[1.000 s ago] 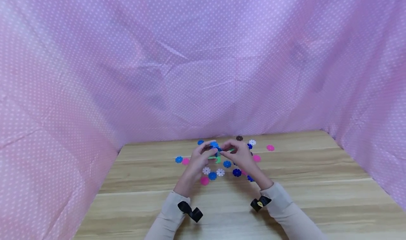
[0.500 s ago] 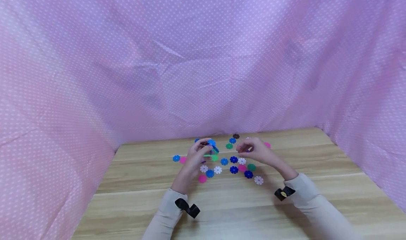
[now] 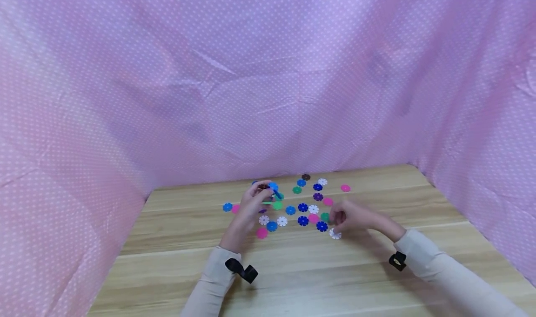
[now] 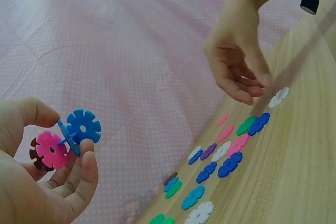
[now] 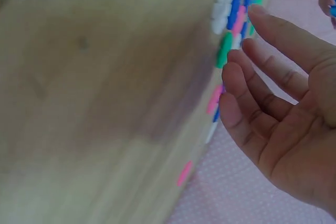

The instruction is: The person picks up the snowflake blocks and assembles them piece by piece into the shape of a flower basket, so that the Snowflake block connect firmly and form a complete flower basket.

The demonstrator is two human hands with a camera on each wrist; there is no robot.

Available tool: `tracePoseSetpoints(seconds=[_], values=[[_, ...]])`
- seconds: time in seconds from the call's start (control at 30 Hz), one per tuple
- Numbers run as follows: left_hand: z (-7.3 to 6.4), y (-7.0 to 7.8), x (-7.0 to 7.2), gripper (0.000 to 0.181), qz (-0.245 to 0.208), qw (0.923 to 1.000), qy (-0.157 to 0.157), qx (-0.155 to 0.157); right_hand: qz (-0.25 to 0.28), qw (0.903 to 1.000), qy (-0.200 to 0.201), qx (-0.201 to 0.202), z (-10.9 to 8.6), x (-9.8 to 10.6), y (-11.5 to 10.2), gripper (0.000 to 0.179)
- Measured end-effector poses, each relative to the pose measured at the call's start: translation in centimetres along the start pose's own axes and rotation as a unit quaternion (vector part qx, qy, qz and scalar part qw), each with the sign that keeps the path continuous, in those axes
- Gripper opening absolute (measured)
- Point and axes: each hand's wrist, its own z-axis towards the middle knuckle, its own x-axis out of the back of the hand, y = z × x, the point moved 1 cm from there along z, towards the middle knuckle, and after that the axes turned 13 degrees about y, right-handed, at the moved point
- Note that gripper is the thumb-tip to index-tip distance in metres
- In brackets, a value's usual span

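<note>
We log the built piece [image 4: 69, 139] in the left hand [image 3: 250, 203], held up off the wooden table [image 3: 293, 270] over the left part of the scatter. We make out 4 flat, notched, flower-shaped discs in it: a bright blue disc [image 4: 91, 125] with a small round centre hole, a blue edge-on disc [image 4: 73, 146], a pink disc [image 4: 46, 153] and, mostly covered behind it, a brown disc [image 4: 33, 153]. The left hand pinches the built piece between thumb and fingertips. The right hand [image 3: 353, 215] has its fingers loosely bent, with gaps between the tips, just beside the near-right white disc [image 4: 279, 97]; contact we cannot tell. Loose count on the table, head view, clear pieces only: 5 white discs [image 3: 282, 221], that near-right disc included; 5 pink discs [image 3: 345, 188]; 4 dark blue discs [image 3: 303, 220]; 4 bright blue discs [image 3: 291, 210]; 2 green discs [image 3: 297, 190]; 1 purple disc [image 3: 318, 197]; 1 dark brown disc [image 3: 306, 177]. Light green pieces [image 3: 278, 205] by the left hand are partly hidden; we leave them uncounted. Against 0.5 s earlier, the right hand is nearer the wearer, away from the far-right discs, so the purple disc now shows; the left hand keeps its grip.
</note>
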Motion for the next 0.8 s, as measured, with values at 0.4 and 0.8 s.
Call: tracePoseSetpoints(seconds=[0.4,0.8], values=[[0.1,0.0,0.1,0.034,0.026,0.9996,-0.006,-0.013,0.011,0.9998,0.001,-0.017,-0.6,-1.6,0.8,0.025],[0.0,0.0,0.0,0.036,0.032,0.9993,-0.012,-0.016,0.068,0.9964,0.049,-0.013,2.0,-2.3,-1.4,0.011]])
